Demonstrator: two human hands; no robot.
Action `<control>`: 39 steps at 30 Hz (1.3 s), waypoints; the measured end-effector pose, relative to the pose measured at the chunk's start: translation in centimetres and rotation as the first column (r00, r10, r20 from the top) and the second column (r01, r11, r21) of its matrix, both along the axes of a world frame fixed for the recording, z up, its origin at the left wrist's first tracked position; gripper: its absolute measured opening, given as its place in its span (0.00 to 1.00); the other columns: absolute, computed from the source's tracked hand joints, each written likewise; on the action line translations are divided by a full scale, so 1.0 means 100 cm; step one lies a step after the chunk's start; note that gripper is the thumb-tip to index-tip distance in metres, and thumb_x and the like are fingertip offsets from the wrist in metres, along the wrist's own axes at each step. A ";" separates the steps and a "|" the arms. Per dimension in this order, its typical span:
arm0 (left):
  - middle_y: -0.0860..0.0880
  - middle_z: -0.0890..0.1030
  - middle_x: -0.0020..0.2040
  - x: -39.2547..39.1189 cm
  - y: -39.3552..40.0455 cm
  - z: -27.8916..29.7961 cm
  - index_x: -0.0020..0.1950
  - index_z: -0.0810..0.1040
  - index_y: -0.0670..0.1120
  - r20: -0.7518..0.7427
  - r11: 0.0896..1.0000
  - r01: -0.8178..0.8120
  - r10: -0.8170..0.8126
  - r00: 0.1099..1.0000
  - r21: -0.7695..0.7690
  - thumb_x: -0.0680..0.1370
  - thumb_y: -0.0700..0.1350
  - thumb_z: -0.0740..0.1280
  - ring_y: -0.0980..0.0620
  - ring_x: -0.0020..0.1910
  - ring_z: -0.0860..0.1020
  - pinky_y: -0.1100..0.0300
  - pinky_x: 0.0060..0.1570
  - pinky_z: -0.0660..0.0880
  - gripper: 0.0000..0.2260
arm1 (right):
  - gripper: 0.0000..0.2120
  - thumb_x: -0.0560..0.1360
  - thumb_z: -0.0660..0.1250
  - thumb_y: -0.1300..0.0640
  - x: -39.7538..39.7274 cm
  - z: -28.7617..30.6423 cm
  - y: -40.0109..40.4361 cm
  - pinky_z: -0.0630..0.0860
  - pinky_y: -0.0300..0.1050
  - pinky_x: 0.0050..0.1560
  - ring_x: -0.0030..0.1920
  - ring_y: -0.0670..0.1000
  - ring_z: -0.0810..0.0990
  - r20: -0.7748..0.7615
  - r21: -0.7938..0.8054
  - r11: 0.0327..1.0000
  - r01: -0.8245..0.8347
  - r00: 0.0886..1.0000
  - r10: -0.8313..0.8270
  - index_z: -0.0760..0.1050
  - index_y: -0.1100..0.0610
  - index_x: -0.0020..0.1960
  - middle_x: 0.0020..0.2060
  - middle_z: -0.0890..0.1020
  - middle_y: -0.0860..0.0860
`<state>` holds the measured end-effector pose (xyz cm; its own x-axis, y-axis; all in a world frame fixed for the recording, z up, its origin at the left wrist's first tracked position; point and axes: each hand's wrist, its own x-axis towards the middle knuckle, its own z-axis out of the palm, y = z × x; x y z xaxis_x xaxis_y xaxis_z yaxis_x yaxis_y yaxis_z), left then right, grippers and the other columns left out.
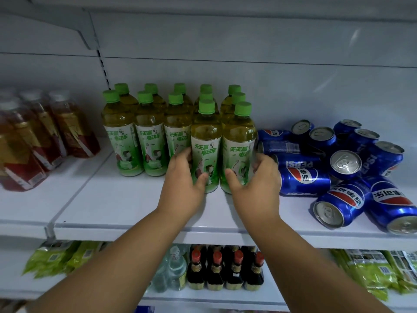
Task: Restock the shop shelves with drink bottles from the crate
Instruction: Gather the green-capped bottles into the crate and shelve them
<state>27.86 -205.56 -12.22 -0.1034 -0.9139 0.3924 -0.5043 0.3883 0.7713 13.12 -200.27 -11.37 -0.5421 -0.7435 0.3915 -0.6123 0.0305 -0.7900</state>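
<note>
Gripping two clear plastic green-tea bottles [205, 145] on the smooth white shelf [126, 199], left hand [184, 187] and right hand [257, 184] each had fingers curled round a glossy label. Shiny blue cans [345, 177] lay jumbled just beside.

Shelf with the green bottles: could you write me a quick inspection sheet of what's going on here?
Surface: white shelf, front strip bare.
Job's things: green-capped tea bottles upright in rows; two front bottles stand ahead of the rest.
Clutter: blue cola cans heaped on their sides to the right, touching the bottles' side.
Hands: left hand wraps one front bottle, right hand the other.
Cables: nothing seen.
Surroundings: red-labelled bottles on the left, blurred; dark sauce bottles and green packets on the shelf below. Crate not in view.
</note>
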 end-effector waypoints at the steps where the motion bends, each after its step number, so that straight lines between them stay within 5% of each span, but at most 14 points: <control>1: 0.49 0.73 0.69 0.000 0.007 -0.002 0.75 0.67 0.49 -0.014 1.000 -0.017 0.017 1.000 -0.005 0.78 0.43 0.72 0.51 0.66 0.74 0.51 0.69 0.73 0.27 | 0.29 0.72 0.76 0.49 0.003 -0.002 0.006 0.75 0.54 0.62 0.60 0.52 0.72 0.011 -0.035 0.999 -0.010 1.000 0.010 0.69 0.57 0.67 0.58 0.74 0.51; 5: 0.51 0.75 0.65 0.000 0.034 -0.002 0.73 0.68 0.49 -0.081 0.995 -0.096 0.093 0.992 -0.036 0.79 0.42 0.70 0.56 0.61 0.75 0.59 0.63 0.73 0.23 | 0.18 0.74 0.73 0.54 0.011 -0.002 0.022 0.76 0.45 0.56 0.55 0.49 0.74 0.025 -0.090 0.984 -0.152 0.988 0.155 0.68 0.49 0.58 0.52 0.73 0.47; 12: 0.59 0.80 0.51 -0.013 0.107 0.007 0.54 0.75 0.57 -0.133 0.971 -0.224 0.213 0.968 -0.080 0.80 0.41 0.67 0.65 0.52 0.78 0.75 0.50 0.71 0.10 | 0.12 0.75 0.71 0.57 0.008 0.003 0.058 0.74 0.41 0.50 0.49 0.46 0.73 0.032 -0.090 0.905 -0.416 0.907 0.420 0.69 0.48 0.52 0.48 0.74 0.46; 18: 0.57 0.82 0.47 -0.021 0.174 0.005 0.49 0.79 0.55 -0.193 0.937 -0.346 0.331 0.924 -0.053 0.76 0.47 0.64 0.60 0.49 0.80 0.65 0.49 0.77 0.05 | 0.10 0.75 0.71 0.56 0.005 -0.003 0.103 0.68 0.28 0.45 0.47 0.41 0.74 0.088 -0.123 0.809 -0.575 0.805 0.586 0.70 0.47 0.49 0.46 0.75 0.45; 21: 0.56 0.82 0.48 -0.017 0.208 -0.001 0.50 0.79 0.54 -0.161 0.906 -0.422 0.414 0.896 -0.019 0.78 0.46 0.66 0.58 0.49 0.81 0.59 0.50 0.79 0.04 | 0.09 0.75 0.70 0.55 0.009 -0.009 0.122 0.70 0.30 0.44 0.47 0.42 0.75 0.127 -0.098 0.753 -0.650 0.743 0.658 0.70 0.48 0.48 0.46 0.76 0.46; 25: 0.57 0.82 0.46 -0.009 0.241 0.003 0.48 0.78 0.57 -0.116 0.879 -0.473 0.464 0.878 -0.062 0.78 0.45 0.66 0.60 0.48 0.80 0.70 0.46 0.75 0.06 | 0.09 0.75 0.70 0.54 0.023 -0.009 0.145 0.74 0.39 0.43 0.44 0.44 0.76 0.175 -0.102 0.697 -0.709 0.677 0.715 0.69 0.46 0.45 0.44 0.77 0.45; 34: 0.60 0.81 0.46 0.033 0.290 0.024 0.47 0.77 0.59 -0.191 0.833 -0.533 0.505 0.842 -0.145 0.76 0.46 0.65 0.59 0.47 0.80 0.69 0.45 0.76 0.07 | 0.08 0.75 0.70 0.54 0.072 0.019 0.190 0.73 0.34 0.39 0.42 0.44 0.78 0.123 -0.162 0.593 -0.789 0.580 0.805 0.71 0.46 0.43 0.43 0.79 0.46; 39: 0.57 0.81 0.45 0.116 0.370 0.008 0.48 0.77 0.59 -0.225 0.757 -0.630 0.592 0.774 -0.175 0.78 0.44 0.66 0.57 0.47 0.80 0.66 0.45 0.76 0.08 | 0.06 0.74 0.69 0.55 0.153 0.019 0.249 0.77 0.46 0.43 0.43 0.47 0.78 0.075 -0.144 0.470 -0.871 0.465 0.882 0.72 0.48 0.44 0.43 0.78 0.48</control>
<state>39.45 -168.60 -11.45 0.5221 -0.6439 0.5593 -0.5833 0.2089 0.7850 28.38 -175.38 -9.49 0.3318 -0.8273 0.4532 -0.1826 -0.5277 -0.8296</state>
